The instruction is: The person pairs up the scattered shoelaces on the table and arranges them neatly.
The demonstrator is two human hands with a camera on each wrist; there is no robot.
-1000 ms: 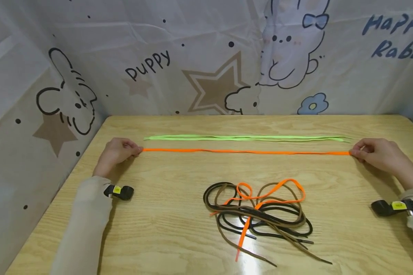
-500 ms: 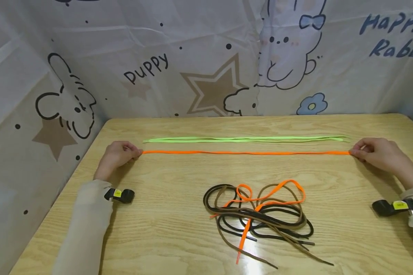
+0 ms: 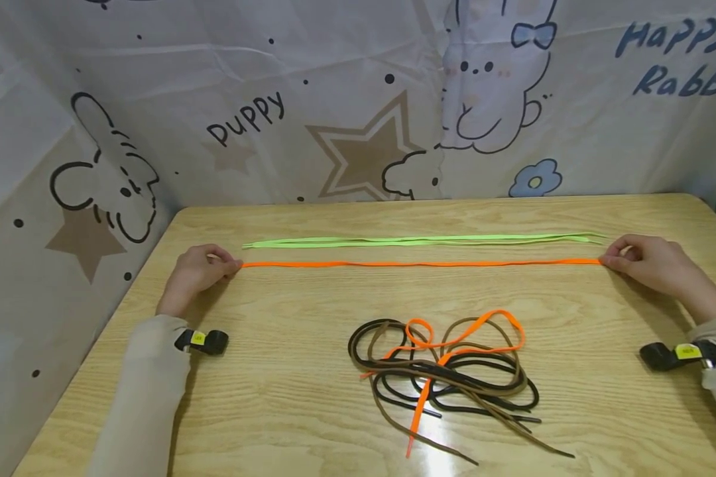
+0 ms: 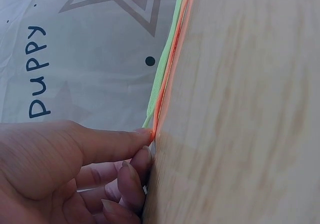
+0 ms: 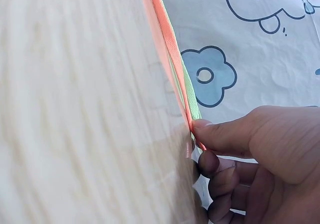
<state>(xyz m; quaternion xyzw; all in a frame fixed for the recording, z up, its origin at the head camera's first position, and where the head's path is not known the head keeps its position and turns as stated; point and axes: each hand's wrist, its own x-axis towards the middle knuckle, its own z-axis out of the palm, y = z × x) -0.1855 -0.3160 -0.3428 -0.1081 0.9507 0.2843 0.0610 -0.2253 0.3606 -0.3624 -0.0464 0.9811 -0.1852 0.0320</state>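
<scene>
An orange shoelace (image 3: 420,264) is stretched straight across the table from side to side. My left hand (image 3: 200,272) pinches its left end between thumb and index finger, and my right hand (image 3: 653,265) pinches the right end the same way. In the left wrist view the lace (image 4: 167,79) runs up and away from the fingertips; in the right wrist view the orange lace (image 5: 170,44) does likewise. Just behind it, roughly parallel, lies a folded green shoelace (image 3: 417,240). Both hands sit low, close to the tabletop.
Nearer the front, a loose heap holds black shoelaces (image 3: 483,379), brown shoelaces (image 3: 394,411) and another orange shoelace (image 3: 422,404). Behind the wooden table (image 3: 262,397) hangs a printed cloth (image 3: 227,86), which also covers the left side.
Both hands keep their pinch on the orange shoelace, which looks slightly straighter. The whole scene has shifted a little in the head view; the green shoelace and the heap lie as before.
</scene>
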